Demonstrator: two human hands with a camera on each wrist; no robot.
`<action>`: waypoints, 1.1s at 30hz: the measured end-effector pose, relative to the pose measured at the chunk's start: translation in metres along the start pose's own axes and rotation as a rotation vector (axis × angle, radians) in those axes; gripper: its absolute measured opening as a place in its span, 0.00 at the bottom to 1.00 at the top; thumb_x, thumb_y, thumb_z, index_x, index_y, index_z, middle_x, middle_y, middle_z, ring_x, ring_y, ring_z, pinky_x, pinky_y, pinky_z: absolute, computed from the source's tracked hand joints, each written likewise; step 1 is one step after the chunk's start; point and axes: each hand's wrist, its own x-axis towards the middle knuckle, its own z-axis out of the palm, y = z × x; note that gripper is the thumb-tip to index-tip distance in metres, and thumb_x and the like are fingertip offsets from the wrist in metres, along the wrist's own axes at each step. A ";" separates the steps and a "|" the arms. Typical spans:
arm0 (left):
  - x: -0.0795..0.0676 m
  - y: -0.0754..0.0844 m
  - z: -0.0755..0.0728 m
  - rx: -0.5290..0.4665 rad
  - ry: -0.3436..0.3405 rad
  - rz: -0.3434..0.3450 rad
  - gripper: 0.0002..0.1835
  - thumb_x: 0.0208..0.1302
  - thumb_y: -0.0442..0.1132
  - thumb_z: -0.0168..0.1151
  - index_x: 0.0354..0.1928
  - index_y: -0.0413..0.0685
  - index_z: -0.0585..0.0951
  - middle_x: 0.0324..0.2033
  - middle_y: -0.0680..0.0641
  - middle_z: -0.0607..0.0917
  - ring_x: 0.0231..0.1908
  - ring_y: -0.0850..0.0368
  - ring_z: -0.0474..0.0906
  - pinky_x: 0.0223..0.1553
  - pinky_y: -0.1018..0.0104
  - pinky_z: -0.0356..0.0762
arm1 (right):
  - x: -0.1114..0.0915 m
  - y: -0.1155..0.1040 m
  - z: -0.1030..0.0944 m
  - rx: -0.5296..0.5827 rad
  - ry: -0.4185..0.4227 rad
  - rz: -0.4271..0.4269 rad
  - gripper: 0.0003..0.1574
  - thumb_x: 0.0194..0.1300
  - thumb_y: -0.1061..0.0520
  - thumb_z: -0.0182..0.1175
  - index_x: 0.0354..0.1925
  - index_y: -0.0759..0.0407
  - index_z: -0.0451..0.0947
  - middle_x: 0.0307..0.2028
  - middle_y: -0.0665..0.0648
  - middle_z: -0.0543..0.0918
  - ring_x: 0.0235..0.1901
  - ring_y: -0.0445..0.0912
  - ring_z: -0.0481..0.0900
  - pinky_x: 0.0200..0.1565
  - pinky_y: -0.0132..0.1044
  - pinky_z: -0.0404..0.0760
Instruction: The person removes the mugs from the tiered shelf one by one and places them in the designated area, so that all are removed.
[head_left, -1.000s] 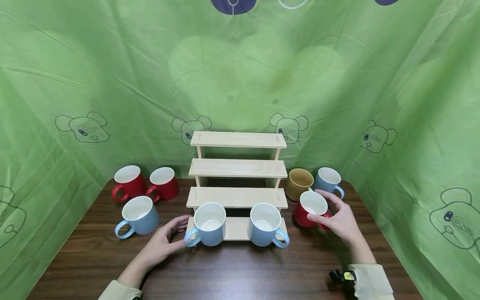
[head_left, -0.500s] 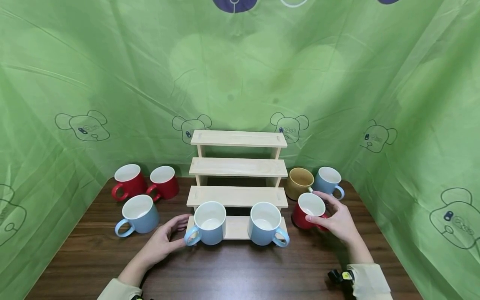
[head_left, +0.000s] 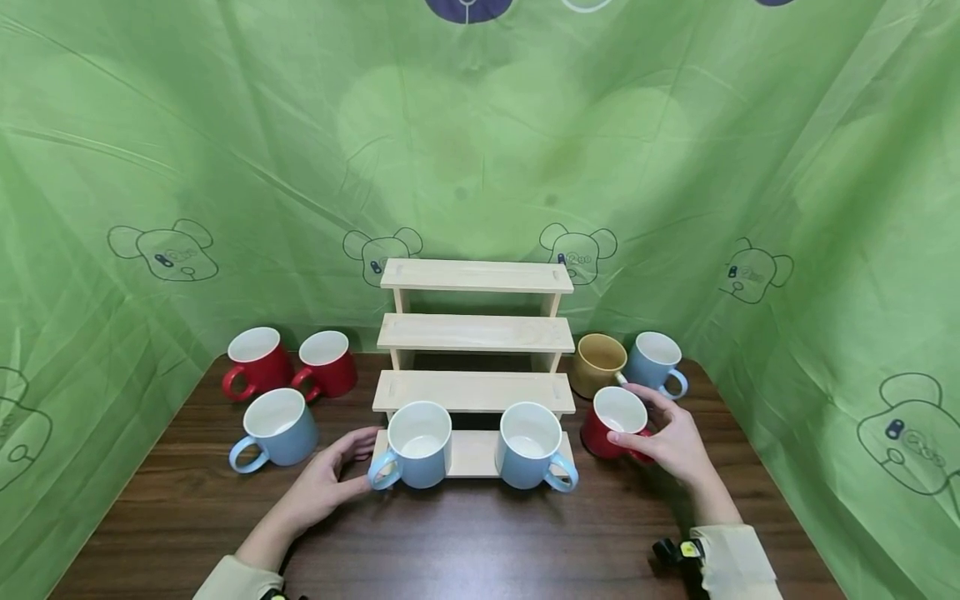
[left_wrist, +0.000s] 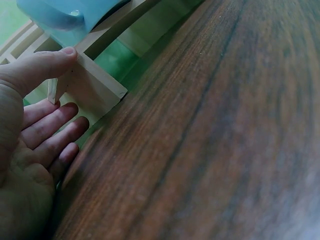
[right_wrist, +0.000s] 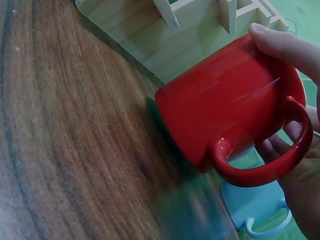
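My right hand (head_left: 670, 440) grips a red mug (right_wrist: 225, 100) with a white inside, thumb on one side of the rim and fingers on the far side. Its handle points toward my palm. Whether its base touches the table, I cannot tell. My left hand (head_left: 324, 486) holds the left end of the bottom step of a pale wooden stepped rack (head_left: 474, 392), thumb at the front corner and index finger at the back one. Two blue mugs, one at the left (head_left: 420, 447) and one at the right (head_left: 529, 448), stand on that bottom step, handles outward.
On the left of the table (head_left: 480, 550) stand two red mugs, an outer one (head_left: 262, 367) and an inner one (head_left: 330, 367), behind a blue mug (head_left: 281, 429). A yellow mug (head_left: 597, 367) and another blue mug (head_left: 651, 367) stand right of the rack. Green cloth (head_left: 480, 150) hangs behind.
My right hand has shifted slightly left with the red mug, toward the rack. The left hand and the other mugs have stayed in place.
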 end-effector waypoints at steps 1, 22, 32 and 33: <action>0.000 0.000 0.000 0.002 0.001 -0.003 0.36 0.71 0.35 0.75 0.77 0.43 0.73 0.67 0.40 0.83 0.66 0.58 0.79 0.67 0.74 0.73 | 0.000 0.000 0.000 0.006 0.005 0.000 0.49 0.54 0.65 0.86 0.72 0.63 0.78 0.62 0.66 0.85 0.56 0.36 0.85 0.57 0.23 0.80; -0.001 0.001 0.001 0.005 0.005 -0.012 0.36 0.71 0.36 0.75 0.77 0.44 0.73 0.67 0.41 0.83 0.66 0.60 0.79 0.67 0.74 0.73 | -0.001 0.004 0.003 -0.005 0.004 0.044 0.50 0.54 0.62 0.87 0.72 0.62 0.78 0.64 0.67 0.84 0.56 0.35 0.84 0.57 0.24 0.80; 0.000 0.002 0.000 0.008 0.002 -0.021 0.36 0.71 0.36 0.75 0.77 0.43 0.73 0.67 0.41 0.83 0.66 0.57 0.79 0.67 0.73 0.73 | -0.001 0.006 0.001 -0.008 0.001 0.061 0.51 0.54 0.62 0.87 0.73 0.63 0.77 0.63 0.65 0.85 0.56 0.36 0.84 0.57 0.26 0.80; 0.000 0.002 0.000 0.008 0.001 -0.024 0.36 0.71 0.36 0.75 0.77 0.42 0.73 0.67 0.41 0.83 0.66 0.57 0.79 0.67 0.73 0.73 | -0.001 0.007 0.001 -0.010 -0.003 0.067 0.51 0.55 0.62 0.86 0.73 0.63 0.77 0.64 0.65 0.85 0.56 0.35 0.84 0.57 0.26 0.80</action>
